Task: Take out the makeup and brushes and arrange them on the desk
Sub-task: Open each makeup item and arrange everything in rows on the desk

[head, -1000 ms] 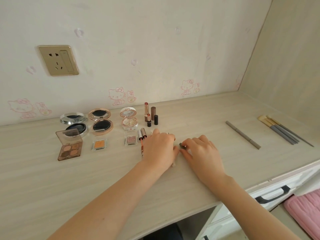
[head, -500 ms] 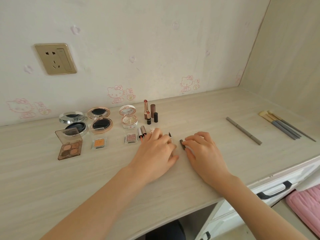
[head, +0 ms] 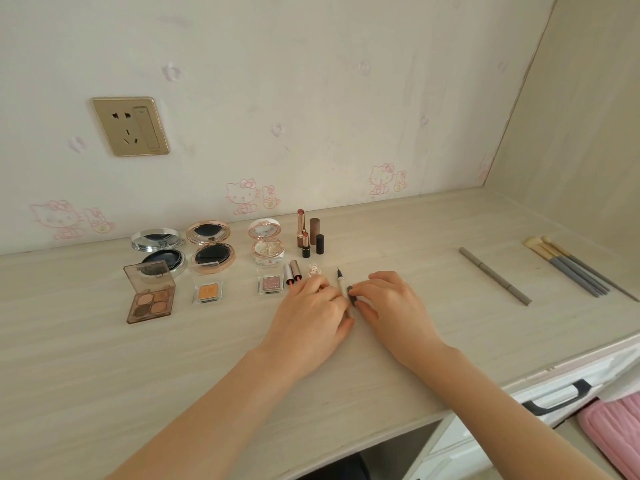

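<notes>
My right hand (head: 391, 303) pinched the dark cap (head: 351, 295) between curled fingers and thumb. The liner pen (head: 340, 281) lay on the bench (head: 104, 375) between my two sets of fingers, its tip pointing away. My left hand (head: 308, 317) curled against it; I cannot tell whether it gripped. The lipsticks (head: 304, 233) stood just beyond my left fingers, and the brushes (head: 568, 268) lay well right of my right fingers.
</notes>
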Demonstrator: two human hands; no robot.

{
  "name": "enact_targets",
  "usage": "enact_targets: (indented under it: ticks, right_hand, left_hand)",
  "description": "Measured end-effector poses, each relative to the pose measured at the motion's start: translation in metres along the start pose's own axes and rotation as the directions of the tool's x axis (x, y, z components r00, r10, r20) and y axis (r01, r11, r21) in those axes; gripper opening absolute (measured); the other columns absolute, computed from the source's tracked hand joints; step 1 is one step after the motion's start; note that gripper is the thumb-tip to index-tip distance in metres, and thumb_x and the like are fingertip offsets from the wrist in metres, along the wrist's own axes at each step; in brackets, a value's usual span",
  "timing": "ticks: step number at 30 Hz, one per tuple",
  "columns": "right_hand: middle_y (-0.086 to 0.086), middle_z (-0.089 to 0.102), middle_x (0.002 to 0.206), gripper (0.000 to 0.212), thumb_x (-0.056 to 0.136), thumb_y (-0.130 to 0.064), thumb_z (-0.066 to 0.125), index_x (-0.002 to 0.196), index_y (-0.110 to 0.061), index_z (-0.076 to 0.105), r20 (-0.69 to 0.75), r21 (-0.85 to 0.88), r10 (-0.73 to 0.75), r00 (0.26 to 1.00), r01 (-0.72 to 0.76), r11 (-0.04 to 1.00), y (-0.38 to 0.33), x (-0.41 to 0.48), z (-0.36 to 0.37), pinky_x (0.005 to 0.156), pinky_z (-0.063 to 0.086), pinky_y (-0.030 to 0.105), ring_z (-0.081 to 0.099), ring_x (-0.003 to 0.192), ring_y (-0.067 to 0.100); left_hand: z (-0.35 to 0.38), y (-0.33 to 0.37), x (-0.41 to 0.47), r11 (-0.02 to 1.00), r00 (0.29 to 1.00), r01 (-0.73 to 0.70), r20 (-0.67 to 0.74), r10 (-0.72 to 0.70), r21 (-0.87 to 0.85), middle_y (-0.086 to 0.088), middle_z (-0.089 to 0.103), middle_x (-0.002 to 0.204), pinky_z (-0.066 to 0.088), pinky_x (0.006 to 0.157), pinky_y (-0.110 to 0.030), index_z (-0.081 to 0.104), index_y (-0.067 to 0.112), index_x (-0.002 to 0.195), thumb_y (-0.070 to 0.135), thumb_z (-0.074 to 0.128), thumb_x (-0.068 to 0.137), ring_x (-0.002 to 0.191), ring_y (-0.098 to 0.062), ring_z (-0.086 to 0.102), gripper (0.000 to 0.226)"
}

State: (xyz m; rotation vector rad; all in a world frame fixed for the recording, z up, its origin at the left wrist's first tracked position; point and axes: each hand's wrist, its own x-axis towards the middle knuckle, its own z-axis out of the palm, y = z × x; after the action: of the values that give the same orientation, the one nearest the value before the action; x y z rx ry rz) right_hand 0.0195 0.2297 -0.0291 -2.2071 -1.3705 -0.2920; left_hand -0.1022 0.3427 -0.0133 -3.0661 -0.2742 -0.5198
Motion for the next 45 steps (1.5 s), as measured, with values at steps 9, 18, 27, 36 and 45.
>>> enact_targets:
  ticks: [9,18,27,36,45]
  right_hand:
    - [-0.004,0.069,0.102,0.017,0.089,-0.012,0.061,0.101,-0.016,0.072,0.02,0.048,-0.012,1.0,0.011,0.999,-0.005,0.01,0.008,0.085,0.047,0.033,0.053,0.109,0.02]
    - [-0.002,0.067,0.109,0.025,0.088,-0.014,0.065,0.112,-0.015,0.067,-0.022,0.003,-0.027,0.999,0.028,1.0,0.007,0.005,-0.016,0.087,0.049,0.031,0.054,0.114,0.019]
    - [-0.002,0.067,0.108,0.021,0.089,-0.015,0.064,0.109,-0.013,0.068,-0.071,-0.148,0.149,0.986,-0.158,0.976,0.072,-0.019,-0.066,0.088,0.043,0.026,0.052,0.117,0.019]
    - [0.005,0.062,0.123,0.033,0.094,-0.025,0.054,0.124,-0.01,0.06,-0.093,-0.286,0.394,0.914,-0.404,0.869,0.142,-0.042,-0.1,0.098,0.042,0.036,0.045,0.123,0.023]
    - [0.0,0.057,0.128,0.035,0.097,-0.034,0.048,0.125,-0.016,0.059,-0.073,-0.343,0.452,0.889,-0.448,0.826,0.169,-0.044,-0.096,0.1,0.039,0.033,0.043,0.123,0.022]
  left_hand:
    - [0.002,-0.004,-0.001,0.997,0.997,0.06,-0.036,-0.062,-0.057,0.01,0.064,0.11,0.033,0.1,-0.026,0.065,0.02,0.116,0.046,0.042,0.093,0.115,-0.012,0.042,0.042]
    - [-0.006,-0.006,0.007,0.959,0.981,0.129,-0.106,-0.16,-0.253,0.013,0.063,0.11,0.041,0.092,-0.024,0.066,0.021,0.114,0.04,0.051,0.093,0.114,-0.006,0.042,0.032]
    - [0.007,0.027,0.064,0.975,0.997,-0.076,-0.039,0.07,-0.206,0.007,0.058,0.127,0.036,0.101,-0.028,0.059,0.016,0.126,0.025,0.047,0.096,0.126,-0.012,0.038,0.033]
    - [0.049,0.085,0.138,0.965,0.958,-0.248,0.129,0.258,-0.085,0.001,0.005,0.162,0.004,0.12,-0.037,0.013,0.018,0.153,0.023,0.033,0.102,0.148,-0.019,-0.001,0.055]
    - [0.074,0.115,0.199,0.95,0.919,-0.304,0.24,0.312,-0.073,0.004,0.002,0.162,0.003,0.12,-0.039,0.008,0.021,0.153,0.021,0.024,0.104,0.148,-0.019,-0.001,0.052]
